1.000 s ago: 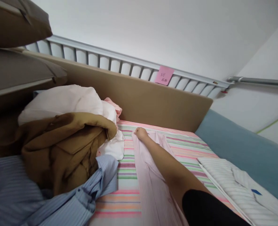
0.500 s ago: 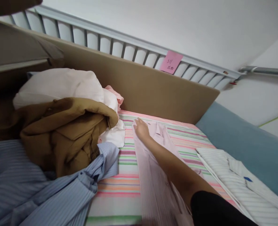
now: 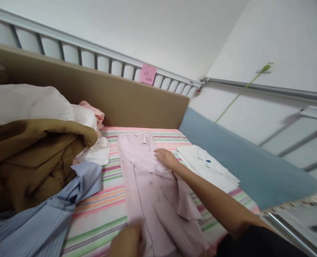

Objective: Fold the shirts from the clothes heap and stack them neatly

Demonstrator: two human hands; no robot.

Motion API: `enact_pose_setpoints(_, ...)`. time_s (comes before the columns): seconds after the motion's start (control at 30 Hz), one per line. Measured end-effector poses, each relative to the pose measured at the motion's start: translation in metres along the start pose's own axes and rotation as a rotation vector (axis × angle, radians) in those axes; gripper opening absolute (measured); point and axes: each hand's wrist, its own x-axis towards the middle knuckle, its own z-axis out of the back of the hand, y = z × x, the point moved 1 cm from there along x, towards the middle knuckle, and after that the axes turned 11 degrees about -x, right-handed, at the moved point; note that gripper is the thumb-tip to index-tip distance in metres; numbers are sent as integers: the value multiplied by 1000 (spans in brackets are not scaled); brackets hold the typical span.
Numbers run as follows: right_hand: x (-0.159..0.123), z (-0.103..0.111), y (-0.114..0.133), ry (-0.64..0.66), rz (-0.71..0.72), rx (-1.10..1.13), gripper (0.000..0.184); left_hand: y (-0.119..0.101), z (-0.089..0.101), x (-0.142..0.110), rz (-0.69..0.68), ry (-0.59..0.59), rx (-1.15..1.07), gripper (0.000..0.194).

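Observation:
A pale pink button-up shirt (image 3: pixel 147 185) lies front up on the striped sheet, its collar toward the far side. Part of it is folded across the upper front. My right hand (image 3: pixel 167 157) reaches in from the lower right and rests on the shirt's right side below the collar, fingers stretched out to the left. At the bottom edge, my left hand (image 3: pixel 128 241) is close to the shirt's lower left edge. Motion blur hides its fingers, so I cannot tell whether it touches the cloth.
On the left are a brown garment (image 3: pixel 40 153), white cloth (image 3: pixel 32 101) and a blue striped shirt (image 3: pixel 37 221). A folded white shirt (image 3: pixel 206 164) lies to the right. Brown board (image 3: pixel 137 103) and a blue panel (image 3: pixel 228 157) border the striped sheet (image 3: pixel 104 203), with railings behind.
The view has swung right. My right hand has moved from the shirt's upper left edge to its right side, and cloth now lies folded across the front. My left hand has appeared at the bottom.

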Motion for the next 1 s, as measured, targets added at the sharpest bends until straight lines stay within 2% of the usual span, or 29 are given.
enact_pose_setpoints(0.07, -60, 17, -41, 1, -112, 8, 30, -2, -2, 3, -73, -80, -37, 16)
enact_pose_setpoints(0.13, -115, 25, -68, 0, -219, 78, 34, -4, -8, 6, -192, -163, -101, 19)
enact_pose_setpoints(0.23, -175, 22, -75, -4, -374, 163, 46, -5, -23, 10, -291, -178, -109, 19)
enact_pose_setpoints(0.3, -195, 14, -64, -1, -478, 211, 52, -5, -32, 13, -279, -150, -57, 14)
enact_pose_setpoints(0.43, -193, -7, -35, -25, -587, 231, 62, -4, -39, 16, -252, -150, -7, 11)
enact_pose_setpoints(0.53, -176, -13, -31, -11, -662, 163, 58, -1, -39, 18, -259, -155, -30, 8)
enact_pose_setpoints(0.6, -164, -5, -38, -21, -687, 140, 53, 2, -39, 19, -269, -155, -53, 7)
enact_pose_setpoints(0.7, -145, 31, -49, -86, -668, 130, 47, 7, -40, 22, -296, -154, -92, 4)
enact_pose_setpoints(0.77, -134, 64, -44, -171, -608, 111, 45, 10, -40, 25, -317, -143, -146, 5)
enact_pose_setpoints(0.87, -124, 104, -11, -337, -378, 117, 39, 12, -37, 28, -345, -146, -315, 12)
enact_pose_setpoints(0.93, -127, 108, 23, -398, -184, 130, 36, 12, -32, 30, -341, -175, -490, 15)
enact_pose_setpoints(1.0, -138, 91, 57, -377, -22, 121, 34, 12, -28, 31, -281, -181, -700, 29)
